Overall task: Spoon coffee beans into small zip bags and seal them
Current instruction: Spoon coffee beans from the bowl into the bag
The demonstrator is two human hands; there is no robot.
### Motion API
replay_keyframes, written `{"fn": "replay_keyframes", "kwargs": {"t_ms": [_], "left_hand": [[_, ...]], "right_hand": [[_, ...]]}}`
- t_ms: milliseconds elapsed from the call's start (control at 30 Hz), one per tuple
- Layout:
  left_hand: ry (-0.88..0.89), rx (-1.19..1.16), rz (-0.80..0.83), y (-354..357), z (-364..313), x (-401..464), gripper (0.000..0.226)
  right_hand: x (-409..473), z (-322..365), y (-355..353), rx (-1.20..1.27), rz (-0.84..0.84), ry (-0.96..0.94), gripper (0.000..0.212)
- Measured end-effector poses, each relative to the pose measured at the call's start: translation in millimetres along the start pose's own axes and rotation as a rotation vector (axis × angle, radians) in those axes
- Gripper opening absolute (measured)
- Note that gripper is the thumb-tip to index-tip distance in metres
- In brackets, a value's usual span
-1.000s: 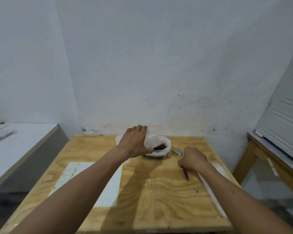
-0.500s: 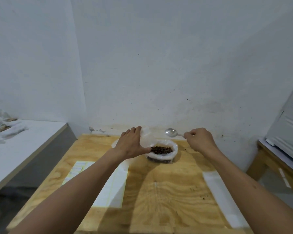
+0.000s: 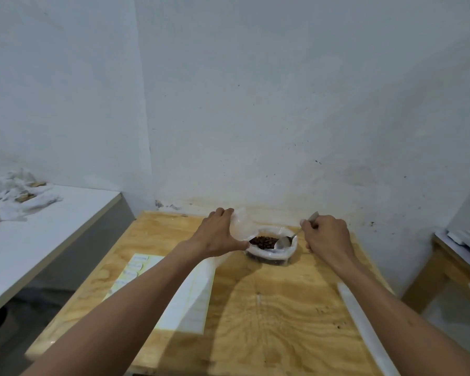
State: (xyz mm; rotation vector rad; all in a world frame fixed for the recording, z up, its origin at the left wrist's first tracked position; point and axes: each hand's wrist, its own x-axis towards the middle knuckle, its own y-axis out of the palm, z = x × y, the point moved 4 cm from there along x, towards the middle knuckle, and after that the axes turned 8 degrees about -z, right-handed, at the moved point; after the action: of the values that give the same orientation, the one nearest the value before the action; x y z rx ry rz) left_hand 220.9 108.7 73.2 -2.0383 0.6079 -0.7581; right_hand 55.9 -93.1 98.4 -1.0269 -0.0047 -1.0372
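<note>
- White side counter (image 3: 52, 226) at far left; crumpled white material (image 3: 14, 194) lies on it.
- Sheet of labels (image 3: 185, 299) flat on plywood table (image 3: 269, 321), partly under the left forearm.
- Left hand (image 3: 217, 234) grasps the raised plastic edge of the bean bag (image 3: 269, 252), thumb at the rim.
- Coffee beans (image 3: 262, 241) sit inside the bag, at the table's far side near the wall.
- Spoon (image 3: 284, 242) bowl rests in the bag beside the beans.
- Right hand (image 3: 327, 237) is clenched around the spoon handle.
- White strip (image 3: 364, 327) lies along the table's right side.
</note>
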Motion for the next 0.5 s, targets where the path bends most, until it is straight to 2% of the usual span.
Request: {"fn": "replay_keyframes", "kwargs": {"t_ms": [100,300,500], "left_hand": [[0.003,-0.010,0.038,5.1,0.7,-0.1,0.099],[-0.001,-0.007,0.051,11.1,2.5,-1.2,0.098],[-0.016,-0.069,0.040,2.1,10.6,2.7,0.093]], "right_hand": [[-8.6,-10.5,16.8,-0.022,0.032,0.063,0.051],[-21.1,-19.1,46.5,0.286,0.070,0.465,0.037],[-18.4,-32.1,44.4,0.422,0.002,0.564,0.032]]}}
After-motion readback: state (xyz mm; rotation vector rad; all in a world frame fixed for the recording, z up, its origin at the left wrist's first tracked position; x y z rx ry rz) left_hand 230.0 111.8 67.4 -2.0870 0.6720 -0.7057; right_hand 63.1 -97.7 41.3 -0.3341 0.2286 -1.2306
